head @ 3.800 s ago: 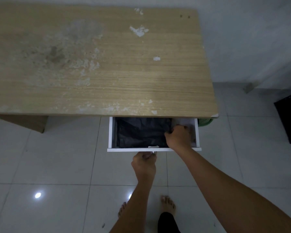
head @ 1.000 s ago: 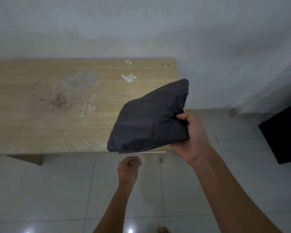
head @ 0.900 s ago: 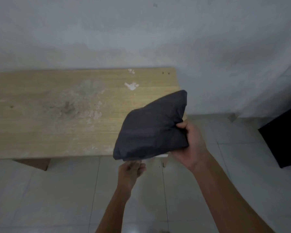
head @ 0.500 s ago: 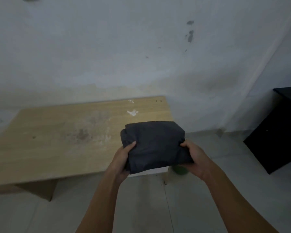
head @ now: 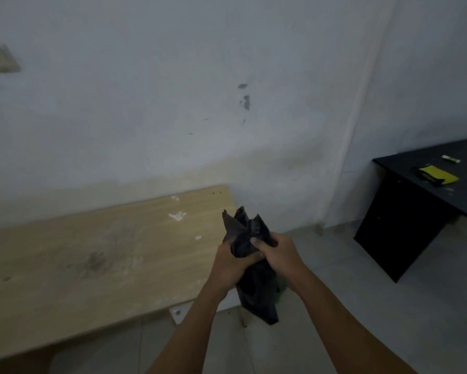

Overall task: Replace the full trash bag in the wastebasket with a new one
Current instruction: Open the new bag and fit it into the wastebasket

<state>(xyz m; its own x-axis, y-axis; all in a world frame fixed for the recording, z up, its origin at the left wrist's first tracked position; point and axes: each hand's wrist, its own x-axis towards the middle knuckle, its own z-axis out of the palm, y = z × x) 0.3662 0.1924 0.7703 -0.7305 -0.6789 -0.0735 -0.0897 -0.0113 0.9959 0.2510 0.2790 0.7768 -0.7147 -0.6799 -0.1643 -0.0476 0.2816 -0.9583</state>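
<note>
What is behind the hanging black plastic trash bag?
A sliver of something green shows beside the black plastic trash bag; the rest is covered. Left hand and right hand grip the bag.

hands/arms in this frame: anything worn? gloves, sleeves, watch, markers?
Nothing worn that shows. The left hand and the right hand are bare: no gloves, rings or tags visible. Both forearms are bare from the wrists to the bottom edge of the picture, with no sleeve, watch or band in view. The light is dim, so small marks could be missed.
</note>
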